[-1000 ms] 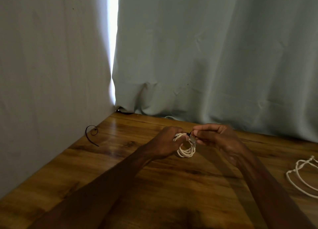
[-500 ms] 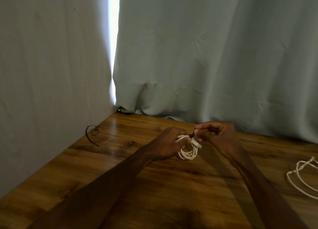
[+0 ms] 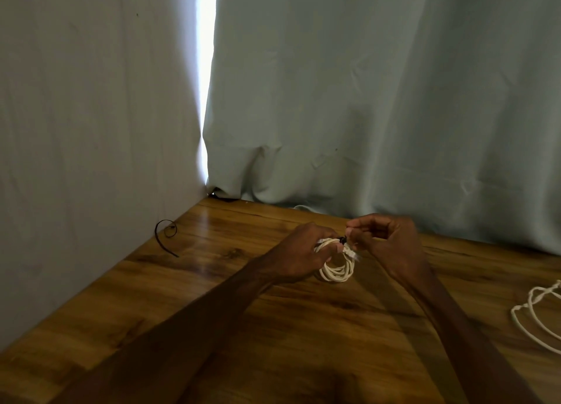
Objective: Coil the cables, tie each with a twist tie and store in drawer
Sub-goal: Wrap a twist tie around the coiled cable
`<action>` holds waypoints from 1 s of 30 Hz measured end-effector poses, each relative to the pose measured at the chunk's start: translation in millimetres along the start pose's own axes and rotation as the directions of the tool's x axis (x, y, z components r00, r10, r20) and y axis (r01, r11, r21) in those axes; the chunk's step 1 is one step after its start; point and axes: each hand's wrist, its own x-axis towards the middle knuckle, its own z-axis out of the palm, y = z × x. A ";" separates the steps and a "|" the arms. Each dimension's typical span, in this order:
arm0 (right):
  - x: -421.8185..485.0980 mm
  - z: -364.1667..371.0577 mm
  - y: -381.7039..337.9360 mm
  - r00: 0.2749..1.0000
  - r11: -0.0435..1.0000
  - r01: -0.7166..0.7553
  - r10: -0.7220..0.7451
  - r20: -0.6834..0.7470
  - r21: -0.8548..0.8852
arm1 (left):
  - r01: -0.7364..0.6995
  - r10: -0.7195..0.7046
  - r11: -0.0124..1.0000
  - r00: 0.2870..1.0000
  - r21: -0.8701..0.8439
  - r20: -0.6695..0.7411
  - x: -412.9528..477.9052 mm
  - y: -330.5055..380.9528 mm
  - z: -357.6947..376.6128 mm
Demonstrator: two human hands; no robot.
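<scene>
Left hand [image 3: 303, 251] grips the coiled cable [image 3: 337, 274] at its top — light, springy loops, likely to unwind — while right hand [image 3: 391, 245] fingers pinch the thin, bendable twist tie [image 3: 343, 239].

The left hand [image 3: 299, 251] grips a white coil [image 3: 335, 270] above the counter [image 3: 273, 327]. The right hand [image 3: 385, 245] pinches a black tie [image 3: 343, 240] at the coil's top. A spare tie [image 3: 166, 235] lies far left; another cable [image 3: 537, 309] lies right.
</scene>
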 end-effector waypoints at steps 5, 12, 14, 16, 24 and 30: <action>-0.7 -0.8 -1.0 0.999 0.998 0.054 -0.054 0.009 -0.010 | 0.008 -0.009 0.999 1.000 -0.042 -0.005 -1.8 1.3 0.4; 0.2 -2.8 -1.7 0.997 0.997 0.075 -0.075 0.023 0.004 | 0.078 -0.079 0.994 0.997 -0.073 -0.011 -1.6 0.2 0.6; 0.3 -2.9 -1.9 0.998 0.997 0.058 -0.059 0.036 0.041 | 0.076 -0.077 0.994 0.997 -0.075 -0.020 -1.6 0.1 1.2; 0.4 -3.0 -2.1 0.998 0.997 0.036 -0.040 0.051 0.071 | 0.079 -0.081 0.993 0.997 -0.085 -0.020 -2.0 0.1 2.4; 1.3 -1.6 -1.2 0.995 0.970 -0.079 0.062 0.079 0.230 | 0.094 -0.101 0.987 0.994 -0.128 -0.044 -3.1 2.2 1.9; -0.6 -0.7 -1.6 0.992 0.969 -0.099 0.079 0.094 0.226 | 0.084 -0.090 0.990 0.995 -0.112 -0.050 -3.4 1.7 3.5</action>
